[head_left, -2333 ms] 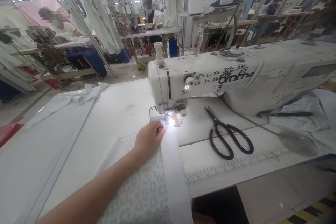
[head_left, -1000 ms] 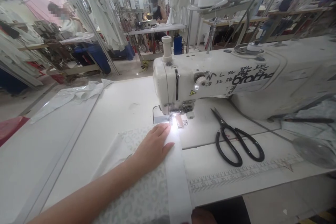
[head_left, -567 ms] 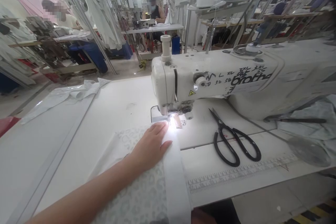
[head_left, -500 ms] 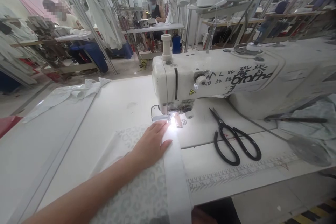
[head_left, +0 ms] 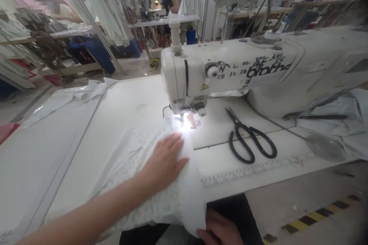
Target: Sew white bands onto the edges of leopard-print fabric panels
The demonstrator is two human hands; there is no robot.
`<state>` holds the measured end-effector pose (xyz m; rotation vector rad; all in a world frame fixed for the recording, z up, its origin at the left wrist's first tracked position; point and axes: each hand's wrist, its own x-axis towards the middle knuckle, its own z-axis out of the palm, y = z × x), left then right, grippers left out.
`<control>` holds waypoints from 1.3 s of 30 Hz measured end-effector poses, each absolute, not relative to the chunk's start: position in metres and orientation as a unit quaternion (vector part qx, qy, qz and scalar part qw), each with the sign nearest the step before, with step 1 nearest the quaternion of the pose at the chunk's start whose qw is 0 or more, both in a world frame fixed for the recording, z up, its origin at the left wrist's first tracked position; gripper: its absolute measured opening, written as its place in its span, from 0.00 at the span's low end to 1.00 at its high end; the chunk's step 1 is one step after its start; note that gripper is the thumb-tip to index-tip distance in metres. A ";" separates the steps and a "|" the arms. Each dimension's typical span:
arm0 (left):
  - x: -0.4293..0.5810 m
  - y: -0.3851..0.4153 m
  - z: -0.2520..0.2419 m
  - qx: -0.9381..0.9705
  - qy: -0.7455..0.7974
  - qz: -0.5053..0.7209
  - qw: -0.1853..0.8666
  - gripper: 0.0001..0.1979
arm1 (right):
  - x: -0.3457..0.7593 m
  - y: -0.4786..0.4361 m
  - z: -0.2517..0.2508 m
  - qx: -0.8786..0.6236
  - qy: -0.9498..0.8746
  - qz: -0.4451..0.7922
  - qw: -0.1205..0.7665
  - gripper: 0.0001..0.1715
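My left hand lies flat on the pale patterned fabric, fingers stretched out just in front of the lit needle. Along the fabric's right side runs a plain white band, its far end under the presser foot of the white sewing machine. At the table's front edge my right hand grips the near end of this band between thumb and fingers; part of that hand is cut off by the frame. Black-handled scissors lie on the table right of the needle.
A printed ruler scale runs along the table's front edge. Crumpled pale cloth and a thin dark tool lie at the right. More cloth is at the far left. Two co-workers sit at machines behind.
The fabric has fed farther under the presser foot. My left hand now sits farther back from the needle. My right hand has come further into view at the band's near end. The camera has shifted slightly.
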<state>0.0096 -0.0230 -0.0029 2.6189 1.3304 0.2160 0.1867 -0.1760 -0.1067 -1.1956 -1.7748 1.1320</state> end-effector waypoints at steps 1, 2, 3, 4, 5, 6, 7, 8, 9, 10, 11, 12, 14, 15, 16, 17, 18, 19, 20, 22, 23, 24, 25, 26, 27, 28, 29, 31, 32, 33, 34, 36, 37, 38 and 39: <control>0.010 -0.015 -0.003 0.885 0.450 0.074 0.094 0.23 | 0.186 -0.175 -0.100 -0.461 -0.676 0.431 0.380 0.13; 0.010 -0.007 -0.002 0.885 0.450 0.076 0.090 0.23 | 0.185 -0.174 -0.095 -0.464 -0.663 0.428 0.403 0.14; 0.011 0.001 -0.002 0.885 0.450 0.079 0.088 0.23 | 0.185 -0.174 -0.090 -0.468 -0.649 0.427 0.421 0.14; 0.012 0.007 -0.002 0.886 0.449 0.081 0.087 0.24 | 0.184 -0.175 -0.087 -0.473 -0.636 0.429 0.433 0.14; 0.014 0.011 -0.002 0.887 0.445 0.083 0.087 0.24 | 0.184 -0.177 -0.084 -0.477 -0.625 0.433 0.441 0.13; 0.015 0.013 -0.003 0.891 0.439 0.084 0.085 0.24 | 0.184 -0.179 -0.083 -0.479 -0.616 0.436 0.448 0.12; 0.016 0.012 -0.003 0.893 0.433 0.084 0.082 0.23 | 0.184 -0.182 -0.082 -0.479 -0.608 0.438 0.457 0.12; 0.017 0.009 -0.002 0.896 0.429 0.086 0.078 0.23 | 0.184 -0.185 -0.082 -0.478 -0.600 0.439 0.467 0.11; 0.018 0.002 -0.001 0.896 0.428 0.088 0.076 0.23 | 0.184 -0.188 -0.082 -0.477 -0.593 0.441 0.477 0.10; 0.018 -0.007 0.000 0.894 0.432 0.090 0.076 0.23 | 0.185 -0.191 -0.082 -0.476 -0.585 0.444 0.484 0.09; 0.018 -0.017 0.002 0.889 0.441 0.092 0.081 0.24 | 0.185 -0.194 -0.082 -0.476 -0.578 0.447 0.490 0.09; 0.017 -0.028 0.004 0.883 0.451 0.093 0.090 0.24 | 0.186 -0.197 -0.081 -0.476 -0.573 0.451 0.492 0.08; 0.014 -0.046 0.007 0.872 0.470 0.093 0.105 0.23 | 0.188 -0.201 -0.079 -0.480 -0.562 0.457 0.494 0.07; 0.011 -0.053 0.007 0.868 0.475 0.094 0.107 0.23 | 0.189 -0.203 -0.077 -0.485 -0.558 0.457 0.494 0.07; 0.008 -0.057 0.006 0.867 0.477 0.097 0.105 0.23 | 0.189 -0.204 -0.076 -0.492 -0.554 0.456 0.493 0.08; 0.005 -0.059 0.005 0.867 0.477 0.102 0.100 0.22 | 0.190 -0.205 -0.074 -0.497 -0.552 0.454 0.492 0.09; 0.003 -0.059 0.003 0.868 0.477 0.106 0.095 0.22 | 0.191 -0.206 -0.073 -0.502 -0.550 0.452 0.491 0.10; 0.000 -0.058 0.001 0.868 0.476 0.109 0.089 0.22 | 0.191 -0.207 -0.072 -0.505 -0.548 0.451 0.492 0.10; -0.001 -0.056 -0.001 0.869 0.476 0.111 0.084 0.22 | 0.192 -0.207 -0.071 -0.506 -0.546 0.451 0.493 0.10; -0.004 -0.051 -0.003 0.870 0.474 0.112 0.077 0.22 | 0.191 -0.208 -0.071 -0.506 -0.542 0.453 0.495 0.11; -0.005 -0.050 -0.003 0.871 0.473 0.109 0.074 0.22 | 0.191 -0.208 -0.071 -0.506 -0.541 0.453 0.497 0.11; -0.005 -0.048 -0.003 0.872 0.473 0.106 0.071 0.22 | 0.191 -0.208 -0.071 -0.506 -0.540 0.452 0.499 0.11; -0.005 -0.047 -0.003 0.873 0.473 0.101 0.068 0.23 | 0.191 -0.208 -0.071 -0.505 -0.540 0.451 0.500 0.11; -0.005 -0.047 -0.003 0.874 0.472 0.096 0.066 0.23 | 0.190 -0.209 -0.071 -0.505 -0.541 0.450 0.500 0.11; -0.005 -0.046 -0.002 0.875 0.471 0.093 0.062 0.23 | 0.190 -0.209 -0.071 -0.505 -0.542 0.450 0.500 0.11; -0.005 -0.046 -0.002 0.876 0.469 0.090 0.058 0.24 | 0.189 -0.208 -0.071 -0.505 -0.543 0.450 0.497 0.12; -0.005 -0.046 -0.002 0.879 0.466 0.087 0.056 0.25 | 0.188 -0.208 -0.071 -0.507 -0.546 0.447 0.494 0.12; -0.005 -0.046 -0.002 0.883 0.459 0.080 0.050 0.25 | 0.188 -0.208 -0.070 -0.516 -0.557 0.435 0.484 0.13; -0.005 -0.047 -0.002 0.886 0.456 0.075 0.048 0.25 | 0.188 -0.208 -0.070 -0.518 -0.567 0.427 0.477 0.12; -0.006 -0.047 -0.002 0.888 0.452 0.072 0.044 0.25 | 0.189 -0.207 -0.069 -0.515 -0.583 0.418 0.470 0.10; -0.007 -0.046 -0.003 0.891 0.448 0.067 0.040 0.24 | 0.191 -0.206 -0.068 -0.503 -0.604 0.406 0.465 0.07; -0.009 -0.045 -0.004 0.894 0.443 0.062 0.031 0.23 | 0.196 -0.204 -0.067 -0.460 -0.660 0.387 0.451 0.06; -0.010 -0.044 -0.004 0.895 0.441 0.058 0.030 0.23 | 0.199 -0.202 -0.066 -0.431 -0.690 0.377 0.443 0.09; -0.011 -0.044 -0.004 0.896 0.440 0.055 0.030 0.23 | 0.202 -0.200 -0.066 -0.400 -0.719 0.367 0.433 0.12; -0.012 -0.043 -0.004 0.897 0.438 0.054 0.031 0.23 | 0.205 -0.198 -0.065 -0.371 -0.745 0.355 0.425 0.15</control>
